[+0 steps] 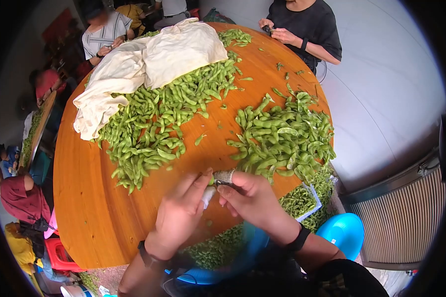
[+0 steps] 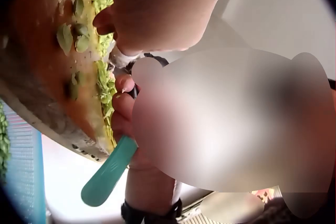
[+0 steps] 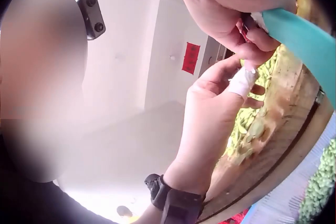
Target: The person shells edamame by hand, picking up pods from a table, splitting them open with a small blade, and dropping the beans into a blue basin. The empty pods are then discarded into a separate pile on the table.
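My left hand [image 1: 181,210], its thumb wrapped in white, pinches a small green soybean pod [image 1: 211,179] over the near edge of the wooden table. Right beside it, my right hand [image 1: 252,198] grips a tool with a teal handle [image 3: 299,45]; a dark part of it shows at the fingertips, and its working end is mostly hidden by the fingers. Knitted wrapping [image 1: 224,175] covers a right finger. The two hands meet at the fingertips. Ahead lie a big heap of soybean pods [image 1: 148,143] on the left and a smaller pile [image 1: 282,133] on the right.
Cream cloth [image 1: 183,52] covers the back of the big heap. Below the table edge, a blue basket [image 1: 193,278] holds green beans. A blue stool [image 1: 343,235] and more green produce [image 1: 302,198] are at right. People sit across the round table [image 1: 94,208] and at left.
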Demonstrator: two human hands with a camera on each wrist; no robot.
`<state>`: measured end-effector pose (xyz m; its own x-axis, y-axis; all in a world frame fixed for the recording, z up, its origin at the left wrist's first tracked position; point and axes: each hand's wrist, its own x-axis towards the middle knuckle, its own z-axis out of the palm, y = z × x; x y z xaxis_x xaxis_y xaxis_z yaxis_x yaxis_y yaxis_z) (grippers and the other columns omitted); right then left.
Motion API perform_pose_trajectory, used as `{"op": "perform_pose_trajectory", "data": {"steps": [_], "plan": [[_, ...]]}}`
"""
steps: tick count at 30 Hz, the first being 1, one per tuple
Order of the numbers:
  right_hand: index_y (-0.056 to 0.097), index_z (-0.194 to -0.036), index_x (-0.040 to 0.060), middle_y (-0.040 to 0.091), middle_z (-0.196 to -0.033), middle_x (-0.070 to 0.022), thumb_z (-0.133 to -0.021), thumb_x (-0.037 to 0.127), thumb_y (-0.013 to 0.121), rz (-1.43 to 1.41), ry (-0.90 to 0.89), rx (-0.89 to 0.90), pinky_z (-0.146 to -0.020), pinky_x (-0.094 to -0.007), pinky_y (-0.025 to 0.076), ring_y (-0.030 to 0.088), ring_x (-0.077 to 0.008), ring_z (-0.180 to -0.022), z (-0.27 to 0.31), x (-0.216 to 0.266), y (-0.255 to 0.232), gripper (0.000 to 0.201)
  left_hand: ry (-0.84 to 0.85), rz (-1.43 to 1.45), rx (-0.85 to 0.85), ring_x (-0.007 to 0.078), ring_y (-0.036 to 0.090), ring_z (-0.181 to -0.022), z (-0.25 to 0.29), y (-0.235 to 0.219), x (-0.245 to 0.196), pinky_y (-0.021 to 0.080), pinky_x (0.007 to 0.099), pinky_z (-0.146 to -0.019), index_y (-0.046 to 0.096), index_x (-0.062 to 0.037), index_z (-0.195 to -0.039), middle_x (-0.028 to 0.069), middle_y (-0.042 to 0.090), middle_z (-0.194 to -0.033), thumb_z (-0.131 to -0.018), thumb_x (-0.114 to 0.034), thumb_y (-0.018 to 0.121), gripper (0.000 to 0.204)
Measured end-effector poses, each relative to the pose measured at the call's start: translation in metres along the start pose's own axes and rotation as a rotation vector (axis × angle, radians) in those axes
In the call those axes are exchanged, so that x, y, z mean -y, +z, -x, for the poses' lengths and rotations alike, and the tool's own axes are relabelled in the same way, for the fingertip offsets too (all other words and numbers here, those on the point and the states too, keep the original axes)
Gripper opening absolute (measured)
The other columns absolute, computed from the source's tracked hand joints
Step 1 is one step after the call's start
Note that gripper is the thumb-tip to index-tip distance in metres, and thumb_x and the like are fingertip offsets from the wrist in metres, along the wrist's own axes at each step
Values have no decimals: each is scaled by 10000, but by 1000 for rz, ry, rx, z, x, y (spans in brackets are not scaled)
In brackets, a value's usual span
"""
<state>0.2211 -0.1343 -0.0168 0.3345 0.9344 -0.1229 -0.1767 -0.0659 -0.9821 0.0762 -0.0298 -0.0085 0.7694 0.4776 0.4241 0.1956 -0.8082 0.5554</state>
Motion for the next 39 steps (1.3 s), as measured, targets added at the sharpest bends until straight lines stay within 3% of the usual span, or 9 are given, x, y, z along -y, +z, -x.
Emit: {"op": "perform_pose_trajectory", "data": {"steps": [4,10,13,17,19,28,31,36,39], "plan": [[654,-1029,45,595,-698,15,-944,55,576,83,-100,3,-456,-194,397,500,-33,-514,6,3,4,116,45,-319,33,316,649,-795,3,-5,-9,535,362,-658,598,-51,-1256,136,638,-999,-737,62,614,532],[668,-1033,43,611,-714,4,-955,54,566,-240,128,82,-455,-187,392,506,-36,-519,3,2,-3,129,-144,242,83,228,696,-894,7,-4,7,558,295,-734,624,-63,-1237,135,688,-985,-850,64,561,412],[670,-1055,43,618,-724,4,-948,52,565,-177,151,122,-481,-200,417,532,-42,-550,1,7,-6,150,-656,1040,166,220,694,-924,4,-10,13,579,300,-792,558,-5,-1290,136,680,-1065,-909,43,537,384],[660,-1065,30,633,-731,-19,-934,33,558,41,-56,63,-531,-243,456,582,-78,-607,0,7,2,166,-813,1399,170,195,692,-867,1,-12,15,581,281,-732,509,24,-1314,137,669,-1060,-906,51,532,409],[644,-1081,16,640,-745,-53,-914,12,552,380,-329,-7,-582,-282,479,599,-107,-652,4,8,5,191,-783,1147,115,156,681,-772,4,-7,12,568,256,-619,556,-10,-1245,99,672,-963,-923,15,555,323],[642,-1060,3,644,-766,-118,-884,-1,573,226,-212,-28,-604,-285,479,589,-136,-647,12,1,11,189,-233,254,31,89,606,-687,14,7,0,494,241,-598,523,-16,-1176,60,620,-877,-866,93,506,328],[644,-1064,7,653,-781,-117,-882,-1,578,300,-306,-88,-617,-288,484,601,-138,-661,5,-6,-3,193,-429,458,-5,137,614,-702,14,-2,-11,500,264,-634,556,-20,-1117,104,609,-919,-820,103,525,323],[661,-938,5,583,-648,-61,-849,-3,571,621,-343,-366,-568,-272,456,566,-109,-600,2,4,-47,126,10,-381,78,314,576,-940,8,-37,-12,476,375,-823,639,-31,-965,120,613,-999,-709,75,588,282],[600,-811,-11,572,-608,-89,-867,31,579,729,-349,-379,-534,-308,446,562,-168,-552,1,3,-56,74,-53,-584,-16,349,548,-922,-17,-40,15,473,422,-807,645,-33,-955,131,600,-981,-730,62,604,247]]}}
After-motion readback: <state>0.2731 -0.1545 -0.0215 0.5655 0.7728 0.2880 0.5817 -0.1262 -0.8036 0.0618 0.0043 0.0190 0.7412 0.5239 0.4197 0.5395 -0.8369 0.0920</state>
